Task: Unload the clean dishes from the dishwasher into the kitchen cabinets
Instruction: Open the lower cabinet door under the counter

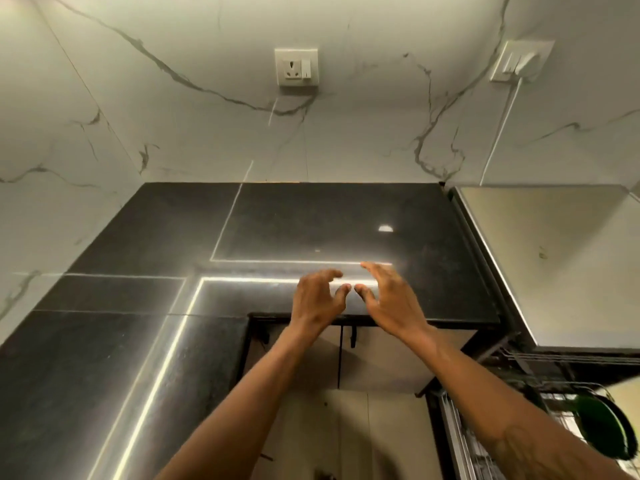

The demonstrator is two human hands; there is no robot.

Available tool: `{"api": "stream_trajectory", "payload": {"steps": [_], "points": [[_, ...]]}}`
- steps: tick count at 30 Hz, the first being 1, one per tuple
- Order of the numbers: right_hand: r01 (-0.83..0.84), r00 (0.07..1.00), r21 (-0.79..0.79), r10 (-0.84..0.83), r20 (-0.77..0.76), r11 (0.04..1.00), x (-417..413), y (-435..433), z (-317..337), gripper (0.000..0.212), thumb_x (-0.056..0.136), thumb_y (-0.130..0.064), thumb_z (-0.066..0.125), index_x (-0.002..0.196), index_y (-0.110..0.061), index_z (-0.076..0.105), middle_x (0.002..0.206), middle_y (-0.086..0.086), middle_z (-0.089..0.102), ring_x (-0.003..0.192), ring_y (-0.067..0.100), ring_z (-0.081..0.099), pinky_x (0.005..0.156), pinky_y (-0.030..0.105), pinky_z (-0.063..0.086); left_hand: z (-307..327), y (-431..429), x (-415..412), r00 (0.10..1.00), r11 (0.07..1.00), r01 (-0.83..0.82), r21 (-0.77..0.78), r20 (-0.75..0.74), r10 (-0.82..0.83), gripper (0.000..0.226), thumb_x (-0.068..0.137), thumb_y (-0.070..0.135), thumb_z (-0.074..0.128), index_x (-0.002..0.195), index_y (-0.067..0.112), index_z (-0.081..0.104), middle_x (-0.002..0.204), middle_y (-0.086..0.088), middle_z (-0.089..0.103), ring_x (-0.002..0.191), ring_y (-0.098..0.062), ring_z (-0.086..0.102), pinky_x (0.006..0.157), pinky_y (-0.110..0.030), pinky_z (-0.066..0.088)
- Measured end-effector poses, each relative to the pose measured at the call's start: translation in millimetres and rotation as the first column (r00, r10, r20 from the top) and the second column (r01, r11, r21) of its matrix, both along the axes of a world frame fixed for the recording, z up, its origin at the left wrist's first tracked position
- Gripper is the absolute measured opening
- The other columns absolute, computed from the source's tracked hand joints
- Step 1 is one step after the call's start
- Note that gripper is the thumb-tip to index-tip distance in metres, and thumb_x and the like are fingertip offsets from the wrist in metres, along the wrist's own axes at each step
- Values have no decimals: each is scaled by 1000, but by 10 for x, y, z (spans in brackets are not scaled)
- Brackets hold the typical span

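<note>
The left hand (317,299) and right hand (388,301) hovered empty, fingers loosely spread, thumbs nearly touching, over the dark desk (311,220), while a green dish (604,429) sat in the wire rack (554,393) low on the right.

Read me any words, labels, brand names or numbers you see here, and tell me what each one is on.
None: no text can be read in this view.
The wall socket shows no lettering.
The switch plate with its white plug is blank.
The black countertop carries only light reflections.
The green dish shows no marking.
</note>
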State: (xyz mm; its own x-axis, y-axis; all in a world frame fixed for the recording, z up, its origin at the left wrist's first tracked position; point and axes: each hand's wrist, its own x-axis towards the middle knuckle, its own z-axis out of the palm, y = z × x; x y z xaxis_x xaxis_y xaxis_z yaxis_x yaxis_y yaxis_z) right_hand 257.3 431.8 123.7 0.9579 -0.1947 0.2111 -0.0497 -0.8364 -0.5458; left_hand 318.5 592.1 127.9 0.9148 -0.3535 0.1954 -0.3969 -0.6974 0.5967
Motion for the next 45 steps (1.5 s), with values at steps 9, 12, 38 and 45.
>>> {"api": "stream_trajectory", "payload": {"steps": [9, 12, 38, 45], "points": [[155, 958, 184, -103, -266, 971, -331, 99, -1100, 30, 94, -34, 64, 119, -19, 69, 111, 2, 74, 104, 19, 69, 89, 37, 56, -1042, -68, -399, 937, 990, -107, -87, -341, 71, 18, 88, 38, 72, 90, 23, 81, 83, 9, 78, 73, 0, 69, 71, -23, 56], [254, 921, 247, -155, -358, 935, -240, 147, -1375, 27, 95, -36, 60, 114, -19, 70, 106, 3, 75, 100, 21, 70, 87, 40, 57, -1343, -148, -345, 884, 983, -170, -76, -452, 118, 21, 90, 38, 69, 93, 22, 82, 83, 6, 78, 76, -5, 71, 68, -21, 51], [399, 743, 448, 5, -670, 800, -625, 212, -1943, 41, 106, -41, 39, 140, -23, 53, 130, 7, 64, 113, 25, 61, 94, 39, 50, -1716, -171, -644, 869, 984, -163, -67, -483, 111, 35, 91, 28, 72, 124, 15, 70, 104, 0, 77, 98, -14, 72, 92, -29, 58], [260, 789, 514, 127, -601, 817, -1323, 104, -1819, 44, 105, -46, 37, 138, -23, 56, 128, 6, 65, 113, 26, 61, 97, 41, 50, -1512, -278, -1292, 926, 993, 30, 112, -376, 15, 30, 102, 31, 56, 122, 14, 73, 105, -9, 78, 101, -23, 70, 89, -22, 44]]}}
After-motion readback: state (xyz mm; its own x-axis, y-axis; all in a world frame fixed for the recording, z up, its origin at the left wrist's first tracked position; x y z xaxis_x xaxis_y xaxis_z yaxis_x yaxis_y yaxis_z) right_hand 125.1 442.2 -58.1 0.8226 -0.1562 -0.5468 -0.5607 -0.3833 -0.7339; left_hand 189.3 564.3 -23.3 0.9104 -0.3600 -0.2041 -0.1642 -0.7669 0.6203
